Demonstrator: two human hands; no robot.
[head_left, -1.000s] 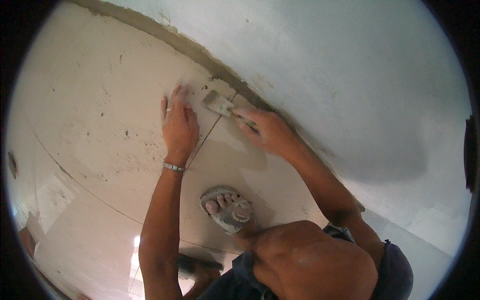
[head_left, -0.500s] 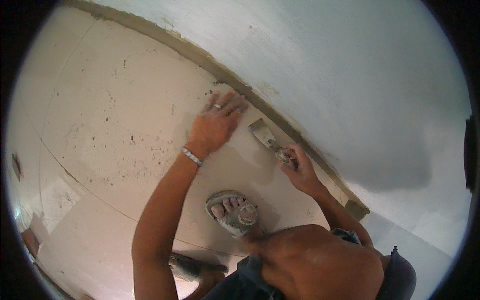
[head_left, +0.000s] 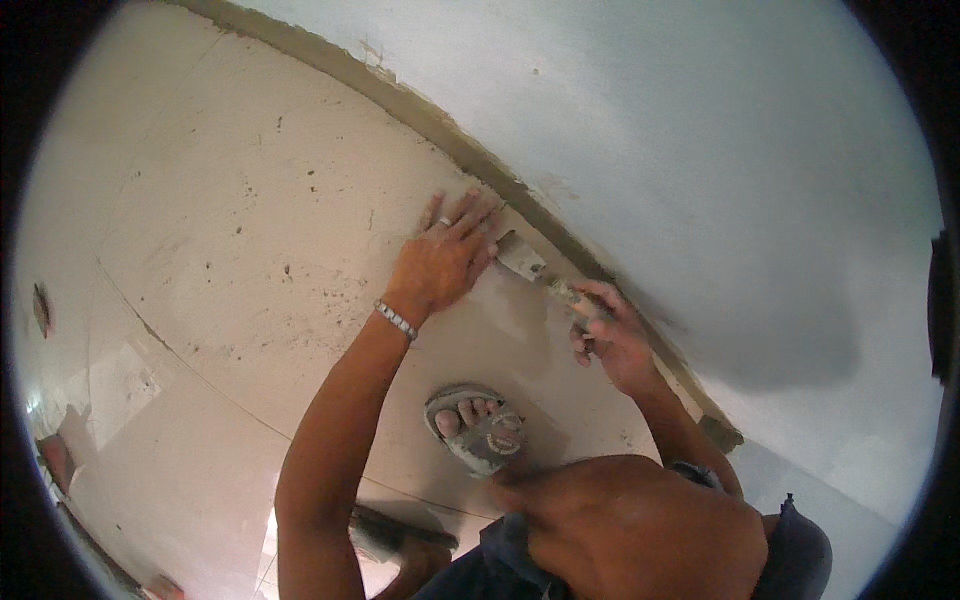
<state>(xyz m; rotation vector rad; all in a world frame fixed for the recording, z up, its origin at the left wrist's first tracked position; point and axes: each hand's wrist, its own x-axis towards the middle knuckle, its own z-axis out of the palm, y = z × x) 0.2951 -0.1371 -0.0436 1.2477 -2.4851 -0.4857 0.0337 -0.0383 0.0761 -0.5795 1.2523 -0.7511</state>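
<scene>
My right hand is wrapped round the handle of a putty knife, a scraper with a flat, mortar-stained metal blade. The blade points up and left, its tip close to the thumb side of my left hand. That left hand lies palm down on the beige floor tile, fingers spread toward the foot of the wall; a ring and a pale bracelet show on it. Just beyond the fingertips runs a brownish mortar strip along the wall base. Whatever lies under the left palm is hidden.
A pale wall rises along the right. My sandalled foot stands on the tile below my hands, my bent knee beside it. Dark crumbs are scattered on the floor. A reddish-brown piece lies at the far left.
The crumbs by the strip near my left fingertips no longer show. My right hand has shifted slightly right and down, with more of the knife's handle visible. The view has shifted a little.
</scene>
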